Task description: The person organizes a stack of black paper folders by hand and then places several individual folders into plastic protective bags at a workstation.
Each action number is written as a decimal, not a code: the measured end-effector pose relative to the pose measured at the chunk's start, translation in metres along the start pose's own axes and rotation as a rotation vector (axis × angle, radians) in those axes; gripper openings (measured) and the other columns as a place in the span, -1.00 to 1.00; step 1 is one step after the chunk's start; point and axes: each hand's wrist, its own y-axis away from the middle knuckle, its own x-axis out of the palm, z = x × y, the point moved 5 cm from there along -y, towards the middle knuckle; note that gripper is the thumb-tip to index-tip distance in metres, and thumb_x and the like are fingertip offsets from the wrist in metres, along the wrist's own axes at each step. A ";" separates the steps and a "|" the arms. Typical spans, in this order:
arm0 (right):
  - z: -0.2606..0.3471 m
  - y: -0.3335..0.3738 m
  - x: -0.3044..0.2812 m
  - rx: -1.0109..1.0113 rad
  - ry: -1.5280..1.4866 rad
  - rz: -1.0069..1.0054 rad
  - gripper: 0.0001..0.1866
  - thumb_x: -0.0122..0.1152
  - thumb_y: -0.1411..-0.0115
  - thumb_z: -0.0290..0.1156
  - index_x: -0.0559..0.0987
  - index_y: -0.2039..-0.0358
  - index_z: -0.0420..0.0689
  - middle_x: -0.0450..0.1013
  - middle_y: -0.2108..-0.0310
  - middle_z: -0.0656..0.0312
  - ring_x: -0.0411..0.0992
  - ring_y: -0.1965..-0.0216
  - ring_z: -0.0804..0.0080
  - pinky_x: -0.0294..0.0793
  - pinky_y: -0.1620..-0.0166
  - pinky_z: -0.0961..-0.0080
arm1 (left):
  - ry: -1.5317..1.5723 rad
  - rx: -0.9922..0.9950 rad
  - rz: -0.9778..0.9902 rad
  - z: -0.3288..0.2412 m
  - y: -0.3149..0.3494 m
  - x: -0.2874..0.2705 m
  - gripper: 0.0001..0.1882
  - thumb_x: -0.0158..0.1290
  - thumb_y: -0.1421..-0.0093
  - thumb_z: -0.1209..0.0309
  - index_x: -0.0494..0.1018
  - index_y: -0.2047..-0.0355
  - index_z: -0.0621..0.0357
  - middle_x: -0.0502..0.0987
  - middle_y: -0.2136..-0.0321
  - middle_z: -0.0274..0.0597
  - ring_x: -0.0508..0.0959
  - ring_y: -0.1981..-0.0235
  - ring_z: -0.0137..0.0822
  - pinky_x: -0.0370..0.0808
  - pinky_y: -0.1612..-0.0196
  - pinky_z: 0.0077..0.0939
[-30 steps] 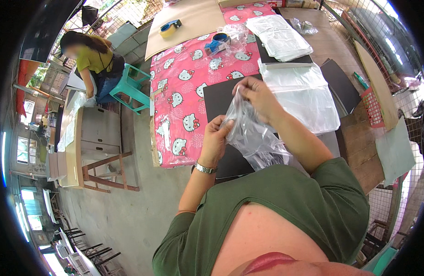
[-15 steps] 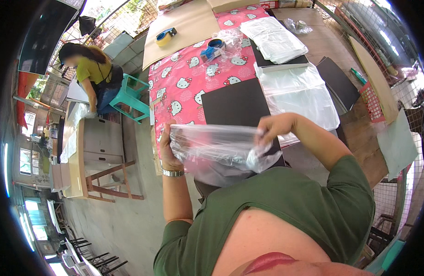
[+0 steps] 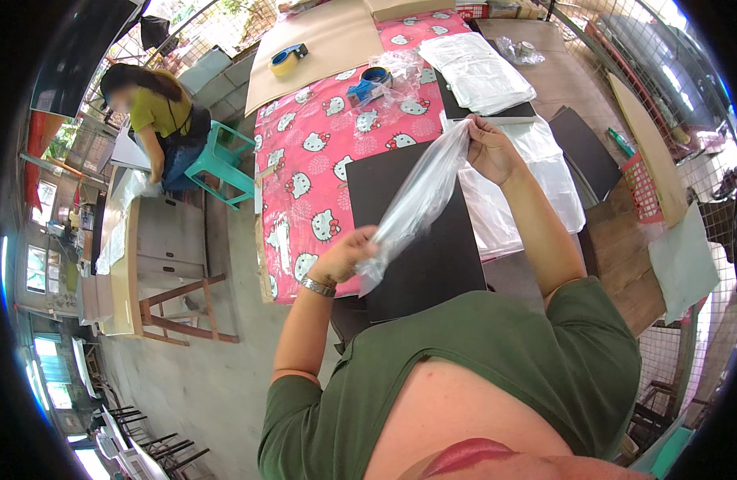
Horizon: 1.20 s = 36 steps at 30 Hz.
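Observation:
A clear plastic bag (image 3: pixel 423 192) is stretched slantwise between my hands, bunched into a narrow strip. My right hand (image 3: pixel 494 152) pinches its upper end, near the stacked bags. Lower down and to the left, my left hand (image 3: pixel 346 258), with a metal watch at the wrist, is closed around the other end. Beneath the bag lies a black flat board (image 3: pixel 408 272) at the table's near edge. To its right is a stack of clear plastic bags (image 3: pixel 536 212), and behind that another pile of plastic bags (image 3: pixel 476 72) rests on a black board.
The table has a pink cartoon-print cover (image 3: pixel 300 212). On it stand a blue tape dispenser (image 3: pixel 368 86) and a yellow tape roll (image 3: pixel 284 64). Black boards (image 3: pixel 588 148) and a red basket (image 3: pixel 643 188) are at right. At left a person (image 3: pixel 164 120) sits on a green stool (image 3: pixel 224 172).
The bag has gone from spread wide and level to a gathered diagonal strip. My right hand moved up and away; my left hand came lower and to the right.

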 end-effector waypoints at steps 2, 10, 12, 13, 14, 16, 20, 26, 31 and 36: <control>-0.023 -0.001 0.000 0.110 -0.018 -0.085 -0.85 -0.02 -0.28 -0.30 0.46 0.25 -0.05 0.48 0.44 0.33 0.45 0.42 0.55 0.52 0.26 0.47 | -0.196 -0.136 0.071 0.003 -0.005 -0.008 -0.60 0.10 -0.08 0.32 0.41 0.10 0.27 0.51 0.28 -0.29 0.49 0.33 -0.43 0.41 0.22 -0.54; -0.028 0.011 0.030 0.349 0.816 0.401 -0.86 0.13 -0.17 -0.43 0.56 0.31 -0.20 0.50 0.41 0.29 0.45 0.35 0.56 0.45 0.22 0.58 | 0.182 0.309 -0.544 0.011 0.003 -0.099 -0.74 -0.09 -0.26 0.31 0.44 0.19 0.25 0.54 0.31 -0.20 0.54 0.32 -0.35 0.52 0.24 -0.37; 0.001 -0.003 0.008 -0.041 -0.119 0.235 -0.74 0.04 -0.19 -0.52 0.45 0.08 -0.12 0.49 0.22 0.21 0.47 0.16 0.42 0.47 0.06 0.44 | 0.123 0.151 -0.217 0.007 -0.017 -0.071 -0.78 -0.01 -0.19 0.40 0.46 0.21 0.27 0.55 0.32 -0.24 0.53 0.33 -0.41 0.46 0.26 -0.47; -0.008 -0.005 0.005 0.000 -0.155 0.177 -0.74 0.03 -0.20 -0.51 0.45 0.08 -0.13 0.50 0.22 0.21 0.49 0.19 0.41 0.50 0.11 0.45 | 0.094 0.072 -0.082 0.005 -0.012 -0.057 -0.79 0.03 -0.16 0.44 0.48 0.21 0.28 0.56 0.33 -0.26 0.52 0.33 -0.43 0.43 0.27 -0.52; -0.018 -0.005 0.002 0.042 -0.191 0.118 -0.75 0.02 -0.21 -0.51 0.44 0.08 -0.13 0.50 0.23 0.20 0.50 0.22 0.41 0.52 0.15 0.47 | 0.067 -0.008 0.053 0.007 -0.007 -0.047 -0.79 0.07 -0.13 0.49 0.49 0.22 0.29 0.56 0.34 -0.29 0.52 0.34 -0.46 0.40 0.28 -0.57; -0.026 0.006 -0.013 0.206 -0.099 -0.015 -0.74 0.03 -0.22 -0.46 0.42 0.06 -0.14 0.50 0.30 0.22 0.50 0.37 0.48 0.53 0.31 0.55 | 0.195 0.267 -0.023 -0.015 -0.012 -0.061 -0.72 0.08 -0.12 0.42 0.46 0.18 0.35 0.57 0.31 -0.14 0.54 0.25 -0.33 0.41 0.09 -0.39; -0.043 0.019 -0.022 0.597 0.457 0.424 -0.60 0.18 -0.13 -0.34 0.36 0.03 -0.14 0.35 0.48 0.39 0.29 0.60 0.73 0.27 0.59 0.83 | 0.663 0.305 -0.193 -0.014 -0.016 -0.114 -0.72 0.03 -0.11 0.37 0.46 0.22 0.31 0.52 0.15 -0.01 0.52 0.12 -0.16 0.45 0.01 -0.19; -0.052 -0.046 -0.078 0.210 0.776 -0.079 -0.52 0.11 0.02 -0.47 0.40 0.01 -0.17 0.40 0.37 0.21 0.39 0.34 0.51 0.40 0.20 0.56 | -0.249 0.090 -0.745 -0.004 -0.092 -0.170 -0.78 -0.01 -0.09 0.43 0.45 0.27 0.30 0.48 0.44 -0.23 0.45 0.49 -0.39 0.40 0.39 -0.52; -0.067 -0.093 -0.102 -0.105 1.831 -0.211 -0.66 0.02 0.00 -0.47 0.52 0.18 -0.25 0.40 0.20 -0.19 0.42 0.14 0.03 0.40 0.06 0.22 | -0.678 0.102 -0.989 -0.010 -0.137 -0.190 -0.77 0.02 -0.07 0.40 0.48 0.32 0.33 0.46 0.55 -0.23 0.40 0.54 -0.42 0.29 0.48 -0.48; -0.069 -0.076 -0.070 0.028 1.945 -0.150 -0.70 -0.02 -0.01 -0.44 0.56 0.28 -0.31 0.38 0.17 -0.27 0.40 0.11 -0.04 0.36 0.00 0.16 | -0.686 -0.034 -0.908 -0.013 -0.124 -0.183 -0.73 0.03 -0.04 0.37 0.54 0.35 0.35 0.54 0.54 -0.01 0.51 0.51 -0.27 0.35 0.42 -0.31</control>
